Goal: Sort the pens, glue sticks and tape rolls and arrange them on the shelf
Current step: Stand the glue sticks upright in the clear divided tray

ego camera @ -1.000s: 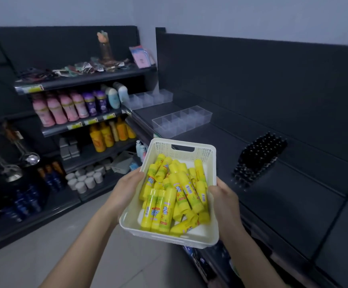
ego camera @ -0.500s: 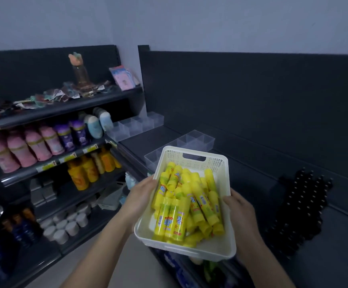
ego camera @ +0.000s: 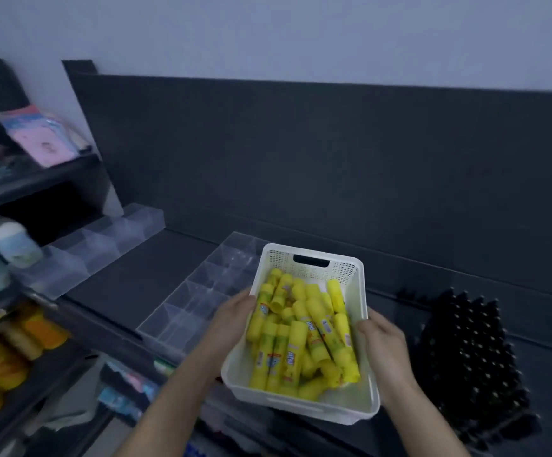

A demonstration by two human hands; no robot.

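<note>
Basket of glue sticks, held two-handed at the shelf front.
Left hand (ego camera: 231,321) grips the left wall of the white basket (ego camera: 278,258) and right hand (ego camera: 383,344) grips the right wall. Both grips are closed on the basket, thumbs at the rim. Yellow glue sticks (ego camera: 301,338) lie heaped loose inside, between the two grips. Handle slot is on the far wall. Clear divided tray (ego camera: 195,305) sits on the dark shelf (ego camera: 143,268) just left of the basket. Block of black capped items (ego camera: 466,351) sits to the right.

White perforated basket (ego camera: 309,266); yellow glue sticks (ego camera: 304,334), labels red-blue; dark grey shelf (ego camera: 143,275); clear dividers (ego camera: 195,301); black pens (ego camera: 472,351).
</note>
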